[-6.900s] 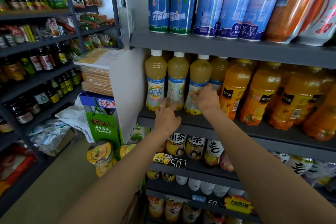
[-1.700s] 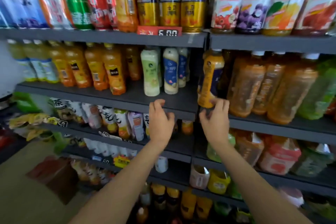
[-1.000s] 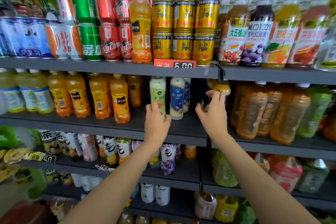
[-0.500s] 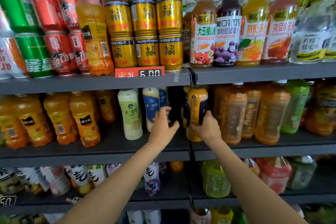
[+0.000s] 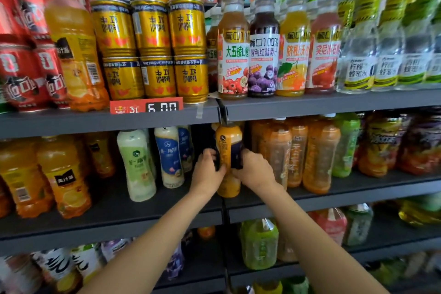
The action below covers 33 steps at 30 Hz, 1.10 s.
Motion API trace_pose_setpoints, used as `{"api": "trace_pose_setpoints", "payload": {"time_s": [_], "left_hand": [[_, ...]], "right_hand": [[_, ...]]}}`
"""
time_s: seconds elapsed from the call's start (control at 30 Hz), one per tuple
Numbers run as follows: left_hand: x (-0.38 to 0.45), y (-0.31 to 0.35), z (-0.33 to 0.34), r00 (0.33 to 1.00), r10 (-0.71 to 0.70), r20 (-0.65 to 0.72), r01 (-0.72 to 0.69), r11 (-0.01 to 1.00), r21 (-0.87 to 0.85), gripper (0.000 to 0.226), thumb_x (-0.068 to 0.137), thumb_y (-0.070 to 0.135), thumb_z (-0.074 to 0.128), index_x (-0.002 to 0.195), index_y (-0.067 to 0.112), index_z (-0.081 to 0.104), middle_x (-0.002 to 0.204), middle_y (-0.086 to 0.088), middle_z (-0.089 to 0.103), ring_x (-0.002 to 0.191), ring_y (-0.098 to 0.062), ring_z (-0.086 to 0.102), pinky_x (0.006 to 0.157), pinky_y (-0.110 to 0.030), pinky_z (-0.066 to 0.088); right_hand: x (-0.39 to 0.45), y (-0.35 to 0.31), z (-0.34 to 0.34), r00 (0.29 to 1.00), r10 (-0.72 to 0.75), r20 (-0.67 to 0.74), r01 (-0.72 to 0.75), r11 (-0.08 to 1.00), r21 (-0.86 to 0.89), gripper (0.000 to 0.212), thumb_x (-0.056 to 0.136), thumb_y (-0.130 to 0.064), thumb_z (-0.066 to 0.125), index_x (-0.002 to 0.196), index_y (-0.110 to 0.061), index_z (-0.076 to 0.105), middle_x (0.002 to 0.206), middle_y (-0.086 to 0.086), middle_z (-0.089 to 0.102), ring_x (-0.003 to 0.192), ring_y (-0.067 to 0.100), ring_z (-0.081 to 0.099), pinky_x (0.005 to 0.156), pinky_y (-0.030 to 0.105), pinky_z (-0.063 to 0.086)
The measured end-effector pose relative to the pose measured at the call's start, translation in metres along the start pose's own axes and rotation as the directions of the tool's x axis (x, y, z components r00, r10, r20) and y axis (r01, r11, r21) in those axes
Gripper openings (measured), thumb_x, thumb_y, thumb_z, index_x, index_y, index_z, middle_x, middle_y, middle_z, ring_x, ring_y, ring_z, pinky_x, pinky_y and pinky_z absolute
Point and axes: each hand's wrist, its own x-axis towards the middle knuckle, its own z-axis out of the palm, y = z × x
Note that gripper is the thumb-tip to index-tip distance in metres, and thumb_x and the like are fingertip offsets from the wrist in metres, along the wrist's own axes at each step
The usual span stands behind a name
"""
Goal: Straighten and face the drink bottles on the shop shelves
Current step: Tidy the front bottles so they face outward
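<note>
While half a second ago only the right hand (image 5: 254, 172) held the orange bottle (image 5: 228, 148), now the left hand (image 5: 207, 172) grips it too, fingers curled round it at the middle shelf (image 5: 358, 194) front, probably turning its label forward.

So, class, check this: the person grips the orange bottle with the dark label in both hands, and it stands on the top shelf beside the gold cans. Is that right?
Not quite. Both the left hand and right hand do grip the orange bottle, but the head view shows it on the shelf below, under the gold cans, not beside them.
</note>
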Motion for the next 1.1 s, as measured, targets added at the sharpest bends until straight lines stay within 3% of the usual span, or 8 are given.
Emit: {"api": "trace_pose_setpoints", "payload": {"time_s": [0.2,0.37,0.53,0.7,0.77,0.87,0.97,1.1], "left_hand": [[-0.026,0.040,-0.038,0.796,0.517,-0.315,-0.522,0.849,0.075,0.017,0.083,0.012,0.048,0.100,0.009,0.050,0.092,0.007,0.047,0.085,-0.007,0.047,0.075,-0.016,0.039],[-0.022,0.063,-0.068,0.726,0.621,-0.297,-0.618,0.778,0.115,0.011,0.087,0.020,0.043,0.092,0.016,0.053,0.078,0.008,0.063,0.071,-0.001,0.053,0.061,-0.015,0.043],[-0.016,0.105,-0.101,0.648,0.668,-0.366,-0.711,0.702,0.022,0.008,0.087,0.008,0.052,0.094,0.009,0.055,0.083,0.004,0.063,0.075,-0.004,0.057,0.067,-0.008,0.045],[0.033,0.156,-0.132,0.808,0.481,-0.341,-0.525,0.850,-0.043,0.037,0.091,0.009,0.055,0.127,0.009,0.047,0.123,0.000,0.056,0.108,-0.008,0.055,0.095,-0.026,0.047],[0.047,0.161,-0.137,0.819,0.474,-0.323,-0.496,0.868,0.017,0.043,0.093,0.012,0.053,0.134,0.009,0.042,0.133,-0.002,0.050,0.118,-0.010,0.050,0.100,-0.026,0.043],[0.061,0.169,-0.147,0.773,0.517,-0.367,-0.528,0.846,0.079,0.042,0.094,0.009,0.050,0.135,0.011,0.042,0.134,-0.002,0.050,0.122,-0.012,0.048,0.103,-0.026,0.040],[0.077,0.188,-0.158,0.738,0.553,-0.388,-0.517,0.832,0.201,0.041,0.095,0.012,0.049,0.135,0.013,0.042,0.134,-0.001,0.050,0.121,-0.014,0.049,0.098,-0.020,0.035],[0.107,0.222,-0.163,0.757,0.572,-0.317,-0.448,0.807,0.385,0.048,0.096,0.027,0.050,0.140,0.013,0.038,0.139,-0.006,0.047,0.127,-0.020,0.045,0.103,-0.031,0.036]], "right_hand": [[-0.014,-0.024,-0.052,0.875,-0.311,-0.371,0.361,0.930,0.072,0.014,0.091,-0.024,0.058,0.096,-0.013,0.064,0.080,-0.002,0.067,0.070,0.009,0.062,0.065,0.026,0.053],[-0.015,-0.053,-0.108,0.678,-0.219,-0.701,0.475,0.859,0.192,0.008,0.090,-0.018,0.059,0.085,-0.012,0.062,0.070,-0.005,0.061,0.060,0.004,0.054,0.059,0.016,0.044],[0.024,-0.080,-0.140,0.766,-0.185,-0.615,0.357,0.919,0.168,0.022,0.089,-0.026,0.061,0.105,-0.011,0.060,0.097,0.001,0.064,0.072,0.008,0.057,0.067,0.017,0.043],[0.061,-0.095,-0.169,0.829,-0.191,-0.526,0.343,0.916,0.208,0.053,0.087,-0.018,0.064,0.135,-0.010,0.043,0.130,0.007,0.056,0.091,0.025,0.064,0.086,0.035,0.050],[0.073,-0.100,-0.183,0.879,-0.180,-0.441,0.316,0.914,0.257,0.066,0.086,-0.020,0.067,0.142,-0.011,0.033,0.137,0.006,0.049,0.103,0.027,0.062,0.088,0.039,0.051],[0.086,-0.107,-0.193,0.935,-0.235,-0.264,0.282,0.947,0.157,0.078,0.085,-0.023,0.068,0.146,-0.011,0.021,0.139,0.009,0.047,0.107,0.025,0.059,0.082,0.031,0.052],[0.095,-0.109,-0.198,0.925,-0.284,-0.252,0.314,0.945,0.088,0.067,0.081,-0.027,0.072,0.136,-0.010,0.036,0.129,0.008,0.054,0.103,0.016,0.053,0.083,0.026,0.044],[0.105,-0.102,-0.216,0.922,-0.359,-0.148,0.365,0.931,0.012,0.061,0.077,-0.030,0.076,0.125,-0.008,0.045,0.116,0.005,0.057,0.093,0.016,0.054,0.074,0.024,0.045]]}}
